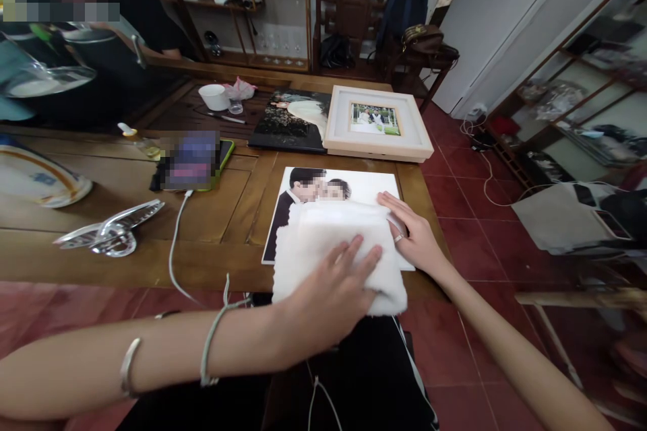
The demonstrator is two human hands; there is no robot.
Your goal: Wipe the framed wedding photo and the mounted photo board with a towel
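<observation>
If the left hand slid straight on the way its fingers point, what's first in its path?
Probably the right hand, past the part of the white cloth that the left hand rests on. Exact heights are hard to judge from this view.

Lower part of photo print [361, 182] hidden under white cloth [303, 252]. Left hand [336, 286] a bit blurred, palm side out of sight. Left forearm [172, 347] cut off at left edge, right forearm [515, 330] at bottom edge. Phone [192, 161] screen pixelated, unreadable. Co-worker [146, 7], upper left, partly masked, cut by top edge. Striped dish [45, 172] cut at left edge.
</observation>
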